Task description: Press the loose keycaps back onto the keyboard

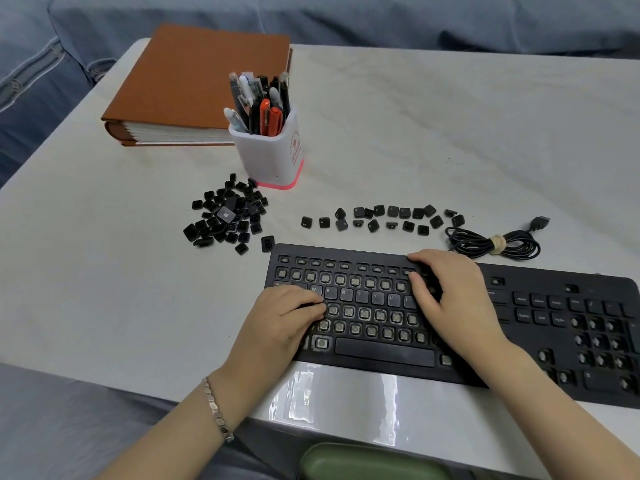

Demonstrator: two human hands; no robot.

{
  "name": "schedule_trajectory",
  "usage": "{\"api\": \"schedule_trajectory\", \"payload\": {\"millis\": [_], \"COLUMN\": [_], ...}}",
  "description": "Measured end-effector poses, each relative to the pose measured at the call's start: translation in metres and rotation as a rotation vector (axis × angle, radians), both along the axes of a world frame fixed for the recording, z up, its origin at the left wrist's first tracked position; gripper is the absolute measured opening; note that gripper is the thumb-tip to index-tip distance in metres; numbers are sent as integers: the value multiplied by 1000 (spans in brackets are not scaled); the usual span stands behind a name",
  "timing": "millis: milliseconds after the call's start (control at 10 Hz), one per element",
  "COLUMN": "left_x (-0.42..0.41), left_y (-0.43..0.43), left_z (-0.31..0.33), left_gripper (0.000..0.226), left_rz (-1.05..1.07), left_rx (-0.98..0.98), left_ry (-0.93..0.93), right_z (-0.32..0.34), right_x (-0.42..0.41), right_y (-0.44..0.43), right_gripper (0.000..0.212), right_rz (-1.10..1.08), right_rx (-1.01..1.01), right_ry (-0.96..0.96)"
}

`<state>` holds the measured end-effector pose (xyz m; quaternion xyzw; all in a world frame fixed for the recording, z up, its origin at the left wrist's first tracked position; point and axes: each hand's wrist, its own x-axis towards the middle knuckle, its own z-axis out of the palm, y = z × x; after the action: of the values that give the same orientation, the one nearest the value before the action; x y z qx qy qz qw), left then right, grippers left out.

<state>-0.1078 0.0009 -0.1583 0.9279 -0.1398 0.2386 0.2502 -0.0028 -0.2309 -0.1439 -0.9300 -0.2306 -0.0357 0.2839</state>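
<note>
Black keyboard (384, 353) lies at the near edge of the white counter (415, 133), most of its switches bare; W to U are seated. The left hand (291, 317) rests curled on its left end, fingertips down by the home row. The right hand (446, 299), fingers bent, covers the right of the letter block. I cannot tell whether either holds a cap. Loose black keycaps (225, 216) are heaped beyond the left corner, with more strewn in a row behind. A coiled black cable (495, 242), white pen holder (270, 150) and brown binder (194, 84) lie farther off.
</note>
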Motion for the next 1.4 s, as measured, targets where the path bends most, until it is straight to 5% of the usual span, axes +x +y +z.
{"api": "schedule_trajectory", "payload": {"millis": [400, 600, 1400], "left_x": [-4, -4, 0], "left_y": [2, 9, 6], "left_z": [-1, -3, -6], "left_gripper": [38, 19, 17], "left_rz": [-34, -56, -58], "left_rx": [111, 30, 26], "left_ry": [25, 43, 12], "right_z": [-1, -1, 0], "right_x": [1, 1, 1], "right_y": [-1, -1, 1], "right_gripper": [37, 37, 38], "right_rz": [5, 9, 2], "right_rx": [-3, -7, -16], "right_ry": [5, 8, 4]}}
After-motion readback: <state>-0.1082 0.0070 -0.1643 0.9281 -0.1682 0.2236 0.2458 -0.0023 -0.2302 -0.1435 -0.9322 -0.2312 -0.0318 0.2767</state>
